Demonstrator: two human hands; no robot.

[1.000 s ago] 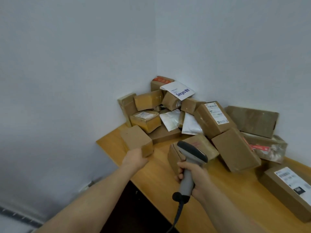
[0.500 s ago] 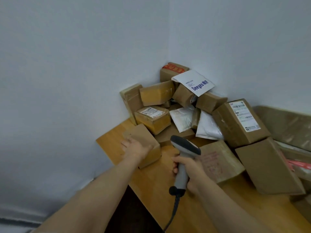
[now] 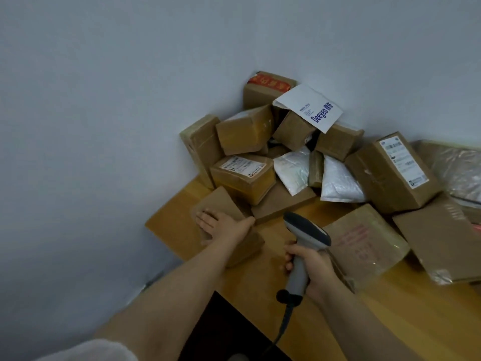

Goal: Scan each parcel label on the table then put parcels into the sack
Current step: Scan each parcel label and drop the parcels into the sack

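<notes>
Parcels: roughly thirteen brown boxes heaped in the worktop corner, plus two white padded bags and one white Deeyeo envelope. One scanner, grey with a dark head; right hand grip wrapped round its handle. Left hand grip wide, fingers flat on small brown box near the worktop's left edge, no label showing. Versus 0.5 s ago: left hand lies further across the box top, scanner hold unchanged.

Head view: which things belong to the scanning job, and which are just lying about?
Job: scanner in right hand; small brown box under left hand; piled parcels in the corner.
Just there: table, wall. No sack in view.
</notes>
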